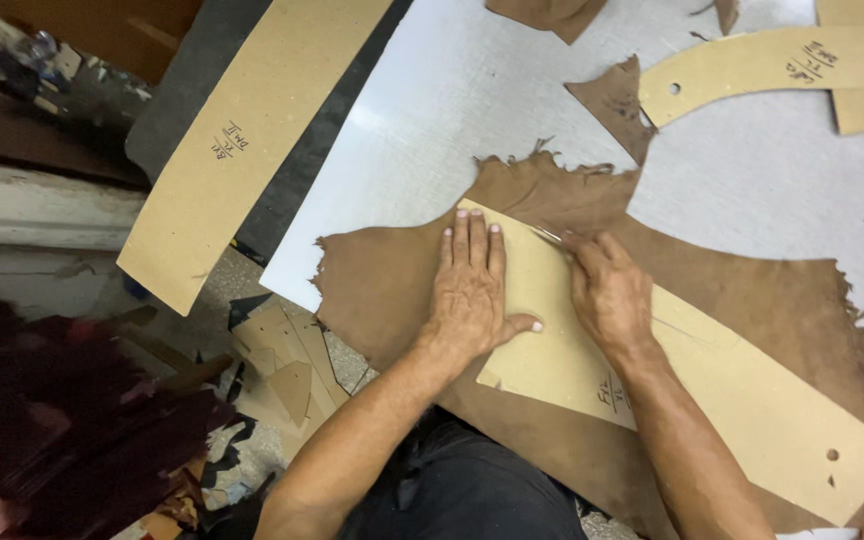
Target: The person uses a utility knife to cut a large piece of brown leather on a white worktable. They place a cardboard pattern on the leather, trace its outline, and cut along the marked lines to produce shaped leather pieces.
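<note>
From the head view I see my left hand lying flat, fingers together and thumb out, pressing a long cardboard pattern onto a brown leather hide spread over the grey bench. My right hand is closed around a thin blade at the pattern's upper edge. Two more cardboard patterns lie apart: a long strip at left, a curved one at top right.

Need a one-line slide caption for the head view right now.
Left hand flat on a cardboard template over brown suede; right hand works a thin blade along its edge.
</note>
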### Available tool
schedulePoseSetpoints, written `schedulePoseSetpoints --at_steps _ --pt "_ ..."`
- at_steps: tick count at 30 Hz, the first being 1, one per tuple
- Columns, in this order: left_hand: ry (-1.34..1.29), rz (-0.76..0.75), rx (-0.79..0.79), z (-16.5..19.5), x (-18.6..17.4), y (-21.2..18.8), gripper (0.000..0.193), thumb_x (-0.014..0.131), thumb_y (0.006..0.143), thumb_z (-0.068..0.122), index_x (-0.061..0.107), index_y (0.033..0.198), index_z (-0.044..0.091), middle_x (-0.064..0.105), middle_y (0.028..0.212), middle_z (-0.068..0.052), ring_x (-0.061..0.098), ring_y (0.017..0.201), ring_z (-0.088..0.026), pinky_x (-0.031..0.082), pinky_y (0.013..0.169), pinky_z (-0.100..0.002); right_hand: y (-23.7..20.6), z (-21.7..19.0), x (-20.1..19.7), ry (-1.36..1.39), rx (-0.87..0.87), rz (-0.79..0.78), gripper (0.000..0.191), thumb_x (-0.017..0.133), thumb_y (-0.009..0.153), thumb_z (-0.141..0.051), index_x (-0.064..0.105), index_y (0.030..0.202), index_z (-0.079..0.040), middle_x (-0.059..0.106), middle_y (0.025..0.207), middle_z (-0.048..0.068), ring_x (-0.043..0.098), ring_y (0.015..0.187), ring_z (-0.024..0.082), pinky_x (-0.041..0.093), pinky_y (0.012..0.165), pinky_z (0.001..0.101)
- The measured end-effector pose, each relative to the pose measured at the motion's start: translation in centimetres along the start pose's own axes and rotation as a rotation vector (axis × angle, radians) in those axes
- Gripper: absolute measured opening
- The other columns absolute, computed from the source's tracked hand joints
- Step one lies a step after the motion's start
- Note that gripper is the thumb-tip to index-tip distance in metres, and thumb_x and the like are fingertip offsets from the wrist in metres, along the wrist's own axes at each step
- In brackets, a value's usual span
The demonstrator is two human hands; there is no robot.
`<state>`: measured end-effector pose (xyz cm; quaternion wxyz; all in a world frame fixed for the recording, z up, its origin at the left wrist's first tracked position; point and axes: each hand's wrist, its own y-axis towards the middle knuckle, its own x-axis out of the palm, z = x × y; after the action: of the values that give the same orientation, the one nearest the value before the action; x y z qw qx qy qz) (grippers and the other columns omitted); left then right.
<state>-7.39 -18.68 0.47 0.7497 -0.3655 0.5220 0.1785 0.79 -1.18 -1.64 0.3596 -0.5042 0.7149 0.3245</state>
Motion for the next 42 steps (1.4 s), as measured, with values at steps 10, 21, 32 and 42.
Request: schedulePoseSetpoints --at_steps 10,21,32,42 --pt "-0.022 -0.001 -0.014 -0.8 0.1 -0.3 0.141 0.056 0.067 0.093 0.022 0.154 -0.012 0.015 0.163 -0.036 0.006 0.155 -0.044 0.004 0.125 -0.054 6.3 -5.3 4.8 -0.198 -0.316 -0.058 0.04 0.07 0.086 -0.006 0.071 0.126 -0.007 0.069 0.111 0.008 0.07 0.092 0.029 0.058 0.072 0.0407" --pt "0.186 -0.153 -0.175 2.7 0.0 1.5 0.152 0.064 0.057 0.097 0.019 0.155 -0.01 0.016 0.161 -0.034 0.011 0.153 -0.041 0.012 0.121 -0.058 -8.5 10.4 -6.3 -0.392 -0.112 -0.044 0.051 0.065 0.079 -0.002 0.068 0.13 -0.002 0.069 0.124 0.012 0.066 0.091 0.028 0.057 0.076 0.0428" --pt "0.423 -0.101 -0.179 3.5 1.0 2.4 0.148 0.071 0.053 0.094 0.037 0.151 -0.011 0.037 0.151 -0.037 0.032 0.148 -0.043 0.029 0.118 -0.056 -31.2 27.9 -24.2 -0.652 0.178 -0.049 0.032 0.07 0.09 0.001 0.077 0.119 -0.009 0.074 0.114 0.005 0.067 0.085 0.021 0.057 0.075 0.0357" --pt "-0.02 0.107 0.786 31.8 4.3 -1.7 0.057 0.074 0.084 0.037 0.06 0.131 0.008 0.057 0.129 -0.023 0.059 0.119 -0.039 0.05 0.096 -0.055 -31.7 22.3 -18.0 0.277 0.774 0.382 0.023 0.07 0.096 -0.01 0.07 0.118 -0.001 0.071 0.089 0.007 0.069 0.067 0.008 0.058 0.053 0.0233"
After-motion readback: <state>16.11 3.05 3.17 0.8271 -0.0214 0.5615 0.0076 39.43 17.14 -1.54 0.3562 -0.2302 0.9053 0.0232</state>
